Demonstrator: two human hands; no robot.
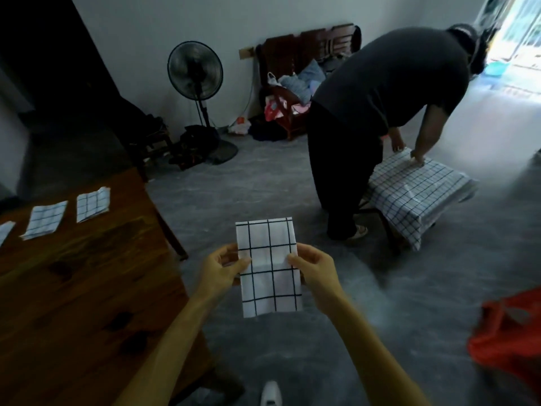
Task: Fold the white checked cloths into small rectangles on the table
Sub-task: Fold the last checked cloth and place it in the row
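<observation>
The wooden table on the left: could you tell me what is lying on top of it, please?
Three folded checked cloths lie in a row on the wooden table; the leftmost is cut off by the frame edge. Nothing shows what lies beneath them.

The room is dim and bluish, lit only by a blown-out doorway [518, 33] at the upper right (its glare hazes the floor [483, 127] nearby), with soft focus and bent, darkened edges.

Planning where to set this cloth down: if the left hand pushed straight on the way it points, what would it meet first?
The left hand already grips the folded checked cloth; beyond that, probably only bare floor, though depth is unclear.
</observation>
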